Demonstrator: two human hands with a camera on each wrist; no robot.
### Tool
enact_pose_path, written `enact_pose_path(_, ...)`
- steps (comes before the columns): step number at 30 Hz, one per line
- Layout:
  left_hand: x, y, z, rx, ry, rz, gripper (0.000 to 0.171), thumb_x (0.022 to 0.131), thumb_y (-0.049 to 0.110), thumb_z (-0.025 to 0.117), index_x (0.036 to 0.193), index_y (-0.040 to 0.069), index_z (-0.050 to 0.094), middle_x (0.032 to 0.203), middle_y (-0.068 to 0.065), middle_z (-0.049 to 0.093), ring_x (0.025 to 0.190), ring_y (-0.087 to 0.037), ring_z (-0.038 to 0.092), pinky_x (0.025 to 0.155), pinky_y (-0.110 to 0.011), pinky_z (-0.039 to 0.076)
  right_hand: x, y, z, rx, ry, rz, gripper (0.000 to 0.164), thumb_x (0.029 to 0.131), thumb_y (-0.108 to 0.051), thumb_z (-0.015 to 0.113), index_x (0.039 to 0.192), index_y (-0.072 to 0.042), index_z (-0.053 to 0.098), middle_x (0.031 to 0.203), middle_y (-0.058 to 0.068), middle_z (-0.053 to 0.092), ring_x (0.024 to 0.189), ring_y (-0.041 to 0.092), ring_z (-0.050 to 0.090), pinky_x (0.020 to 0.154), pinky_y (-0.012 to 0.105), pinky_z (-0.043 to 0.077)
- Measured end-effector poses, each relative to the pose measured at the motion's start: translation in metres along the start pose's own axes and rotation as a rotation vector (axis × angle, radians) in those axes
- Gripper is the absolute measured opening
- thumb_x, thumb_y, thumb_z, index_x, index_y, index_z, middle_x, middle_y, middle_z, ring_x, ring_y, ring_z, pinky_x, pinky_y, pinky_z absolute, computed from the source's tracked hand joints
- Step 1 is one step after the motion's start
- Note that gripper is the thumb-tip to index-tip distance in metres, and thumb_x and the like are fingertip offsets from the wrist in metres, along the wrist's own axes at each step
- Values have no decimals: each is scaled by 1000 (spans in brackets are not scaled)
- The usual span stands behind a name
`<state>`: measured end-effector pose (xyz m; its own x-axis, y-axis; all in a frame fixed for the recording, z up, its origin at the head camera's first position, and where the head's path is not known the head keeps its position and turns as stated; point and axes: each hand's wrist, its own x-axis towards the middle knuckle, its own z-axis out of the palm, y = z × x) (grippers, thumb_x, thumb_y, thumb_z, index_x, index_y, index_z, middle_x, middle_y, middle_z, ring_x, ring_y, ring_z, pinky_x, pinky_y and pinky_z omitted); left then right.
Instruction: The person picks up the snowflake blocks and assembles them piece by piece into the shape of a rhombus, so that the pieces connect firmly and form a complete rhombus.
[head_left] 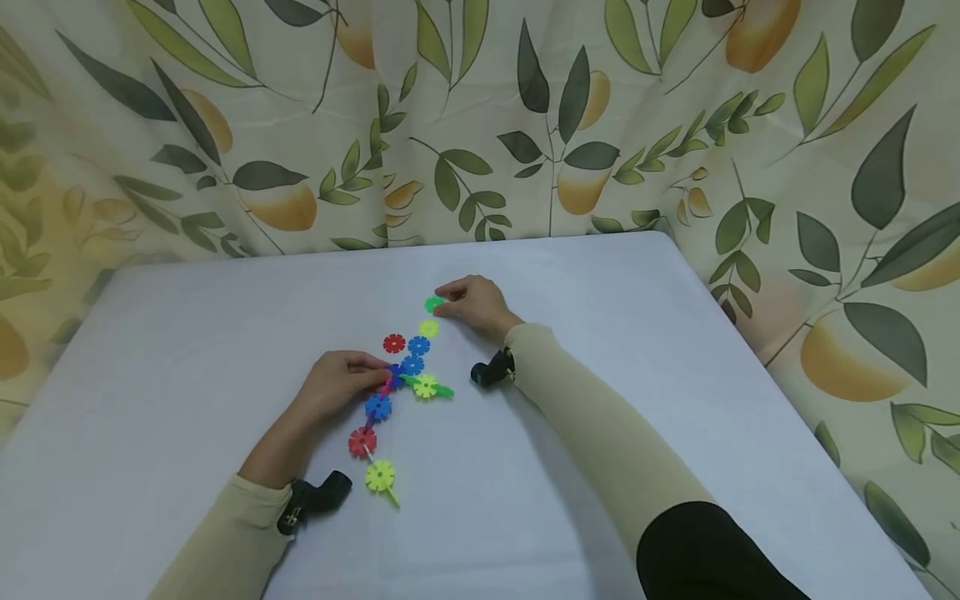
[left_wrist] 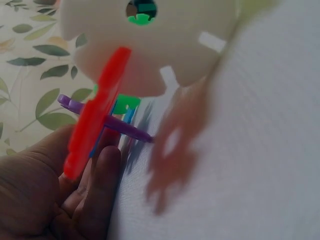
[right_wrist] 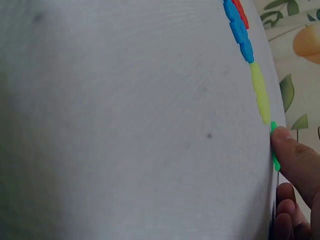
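My left hand pinches a chain of notched plastic discs at the dark blue disc and pink disc beside it. Down the chain come a blue disc, a red disc and a yellow-green disc. In the left wrist view, a red disc and a purple disc interlock near the fingers. Farther back, my right hand pinches a green disc at the table surface. Close to that one lies a yellow disc; whether they touch I cannot tell.
Two blue discs lie between the yellow disc and my left hand, with a loose red disc beside them. A yellow-green disc with green pieces extends right. A white cloth covers the table; a leaf-patterned curtain hangs behind.
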<state>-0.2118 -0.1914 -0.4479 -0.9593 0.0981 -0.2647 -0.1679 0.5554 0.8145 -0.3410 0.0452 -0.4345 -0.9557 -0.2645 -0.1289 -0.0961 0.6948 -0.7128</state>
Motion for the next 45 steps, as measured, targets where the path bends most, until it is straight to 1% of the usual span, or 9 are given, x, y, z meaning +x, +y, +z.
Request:
enact_pose_path(4,0,2,0,-6,1,-11,32,91,33,71,110,7,74,96,-5,74,84,-14,67,76,-24,53,-2,-2,-1,-2,7,-2,33,84,-30,79,115,-20,74,108,2,64,103,18,54,94,35,43)
enact_pose_path(12,-2,2,-2,5,1,-11,33,91,33,71,111,7,73,97,-5,74,84,-14,66,75,-23,52,-4,-2,4,55,33,-34,30,84,-23,79,112,-17,71,105,1,68,99,18,58,93,35,44)
enact_pose_path(20,-3,0,-4,18,9,-11,33,91,33,70,110,7,73,97,-5,74,84,-15,65,75,-24,51,-14,6,8,98,83,-91,19,92,-22,70,109,-13,69,103,4,70,97,19,61,91,34,46)
enact_pose_path(25,-3,0,-3,10,6,0,31,91,32,70,110,7,74,97,-5,74,85,-16,66,76,-25,53,-27,16,6,162,92,-116,19,93,-21,69,110,-12,70,101,4,68,91,18,60,82,30,46)
enact_pose_path(29,-2,2,-2,12,8,3,32,91,33,71,110,7,74,97,-6,74,85,-16,66,77,-26,54,-39,22,3,228,63,-111,21,92,-21,70,111,-12,72,96,3,68,84,15,58,72,26,44)
enact_pose_path(32,-2,2,-1,16,9,2,32,91,33,71,110,7,74,97,-6,74,85,-15,66,77,-26,54,-50,24,2,284,19,-76,21,91,-20,71,110,-12,72,93,3,70,81,13,62,69,24,47)
enact_pose_path(37,-3,3,-1,19,7,15,32,91,33,71,110,7,74,97,-5,75,86,-15,67,77,-24,53,-68,26,1,386,-50,-4,21,90,-16,72,109,-8,72,91,5,73,80,13,68,73,25,55)
enact_pose_path(40,-3,4,-1,25,8,23,32,91,33,70,110,7,74,97,-5,75,89,-17,65,77,-24,51,-79,26,1,421,-68,14,21,90,-15,72,109,-6,71,90,6,73,80,13,70,75,27,56)
enact_pose_path(45,-3,3,-1,29,9,19,32,91,33,70,110,8,74,96,-5,74,90,-18,64,77,-24,50,-94,27,1,461,-88,19,23,89,-12,71,110,-3,69,87,6,74,77,12,71,74,26,57)
